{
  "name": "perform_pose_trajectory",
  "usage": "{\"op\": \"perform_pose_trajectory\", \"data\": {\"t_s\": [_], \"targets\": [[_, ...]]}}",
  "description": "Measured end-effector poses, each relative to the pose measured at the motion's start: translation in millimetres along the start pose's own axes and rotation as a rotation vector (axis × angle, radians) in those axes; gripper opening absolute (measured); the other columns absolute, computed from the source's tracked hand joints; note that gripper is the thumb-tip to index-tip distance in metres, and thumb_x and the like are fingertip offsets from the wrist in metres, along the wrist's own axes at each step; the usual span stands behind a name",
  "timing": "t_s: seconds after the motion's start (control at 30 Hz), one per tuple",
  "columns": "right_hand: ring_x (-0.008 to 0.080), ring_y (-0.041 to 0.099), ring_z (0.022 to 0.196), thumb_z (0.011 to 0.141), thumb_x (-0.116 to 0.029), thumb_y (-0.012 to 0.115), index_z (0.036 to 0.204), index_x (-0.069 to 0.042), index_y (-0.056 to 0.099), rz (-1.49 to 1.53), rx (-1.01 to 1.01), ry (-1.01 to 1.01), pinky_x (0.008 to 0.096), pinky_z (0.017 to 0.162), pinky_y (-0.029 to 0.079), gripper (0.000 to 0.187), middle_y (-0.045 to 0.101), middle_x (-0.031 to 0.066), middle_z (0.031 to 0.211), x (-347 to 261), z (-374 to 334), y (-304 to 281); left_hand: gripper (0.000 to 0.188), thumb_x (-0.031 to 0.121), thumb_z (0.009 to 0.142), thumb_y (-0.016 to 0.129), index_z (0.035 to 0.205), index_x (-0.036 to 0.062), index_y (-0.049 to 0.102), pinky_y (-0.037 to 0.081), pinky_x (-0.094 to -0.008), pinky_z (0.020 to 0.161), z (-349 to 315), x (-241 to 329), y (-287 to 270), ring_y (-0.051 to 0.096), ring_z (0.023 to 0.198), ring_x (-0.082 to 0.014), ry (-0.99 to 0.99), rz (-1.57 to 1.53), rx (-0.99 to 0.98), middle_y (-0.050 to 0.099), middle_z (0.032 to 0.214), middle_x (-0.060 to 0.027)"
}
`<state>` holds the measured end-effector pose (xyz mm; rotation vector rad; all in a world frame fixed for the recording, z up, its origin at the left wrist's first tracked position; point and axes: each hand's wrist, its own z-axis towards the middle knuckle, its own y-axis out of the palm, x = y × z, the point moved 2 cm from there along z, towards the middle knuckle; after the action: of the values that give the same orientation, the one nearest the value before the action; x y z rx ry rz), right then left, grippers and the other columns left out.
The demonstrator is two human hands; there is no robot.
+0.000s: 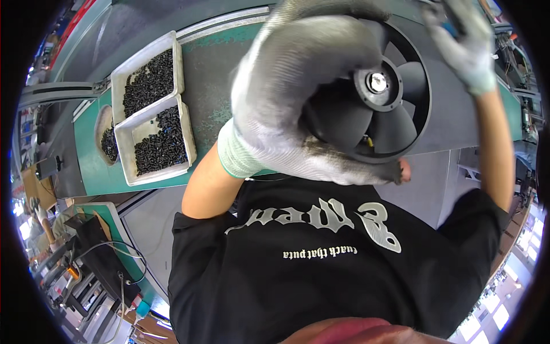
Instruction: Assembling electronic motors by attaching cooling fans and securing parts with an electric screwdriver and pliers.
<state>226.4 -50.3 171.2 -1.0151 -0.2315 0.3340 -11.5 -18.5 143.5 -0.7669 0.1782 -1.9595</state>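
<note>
Held up close in front of me is a black axial fan (378,83), with wide blades inside a round ring and a bright metal piece at its hub. My left hand (298,86), in a grey-white knitted glove, is wrapped around the fan's left side. A bare fingertip pokes out of the glove below the ring. Farther off at the upper right, my right hand (467,49) wears a similar glove and is blurred. Its fingers are curled near something dark with a blue spot, which I cannot make out.
Two white trays (179,69) of small black parts stand on the green-edged bench (212,69) at the left, with a smaller oval dish (98,135) beside them. Lower left is a black box (97,246) with cables. Another person's gloved hand (40,212) shows at the far left.
</note>
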Motion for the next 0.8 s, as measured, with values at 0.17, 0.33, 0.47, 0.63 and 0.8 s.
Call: {"op": "perform_pose_trajectory", "data": {"t_s": [0.17,0.33,0.47,0.63,0.8], "targets": [[0.0355,0.06,0.108,0.083,-0.024,0.069,0.121,-0.01,0.063,-0.109,0.011,0.414,0.0416,0.094,0.048,0.041,0.061,0.0184,0.117,82.9,-116.7,111.5,0.079,0.036,0.051,0.096,0.101,-0.0078,0.052,0.055,-0.035,0.073,-15.1,-18.0,3.8,0.067,0.083,-0.027,0.135,-0.077,0.213,0.063,0.102,-0.0257],[0.0328,0.051,0.123,0.06,-0.032,0.087,0.132,-0.003,0.051,1.009,-0.099,0.78,0.0436,0.105,0.04,0.086,0.054,0.0191,0.133,-60.9,-101.2,115.2,0.083,0.038,0.058,0.092,0.114,-0.0083,0.051,0.054,-0.0347,0.08,-24.1,-26.7,11.8,0.066,0.091,-0.026,-0.073,-0.13,0.3,0.06,0.113,-0.0254],[0.0252,0.053,0.119,0.07,-0.027,0.082,0.132,-0.003,0.049,1.027,-0.08,0.458,0.0393,0.103,0.041,0.074,0.053,0.0118,0.131,-93.2,-73.4,118.2,0.08,0.032,0.062,0.085,0.124,-0.0043,0.049,0.049,-0.0444,0.088,-3.2,-43.8,30.3,0.058,0.102,-0.0372,-0.126,0.225,0.363,0.055,0.115,-0.0229],[0.0192,0.062,0.1,0.081,-0.031,0.074,0.118,0.001,0.06,1.253,0.14,0.789,0.0329,0.09,0.049,0.05,0.065,0.0095,0.107,-14.4,-30.7,165.5,0.068,0.047,0.092,0.056,0.137,-0.0015,0.039,0.042,-0.0478,0.1,-81.9,-87.8,63.1,0.048,0.119,-0.0472,-0.954,0.174,0.301,0.046,0.129,-0.0328],[0.0277,0.063,0.102,0.074,-0.058,0.069,0.111,0.003,0.066,0.811,-0.256,1.082,0.0381,0.089,0.047,0.071,0.066,0.0173,0.105,140.3,104.5,271.7,0.061,0.043,0.091,0.058,0.131,-0.0017,0.046,0.045,-0.0434,0.098,-98.5,-31.6,45.6,0.055,0.118,-0.0381,-0.803,0.082,-0.158,0.057,0.123,-0.0259]]}}
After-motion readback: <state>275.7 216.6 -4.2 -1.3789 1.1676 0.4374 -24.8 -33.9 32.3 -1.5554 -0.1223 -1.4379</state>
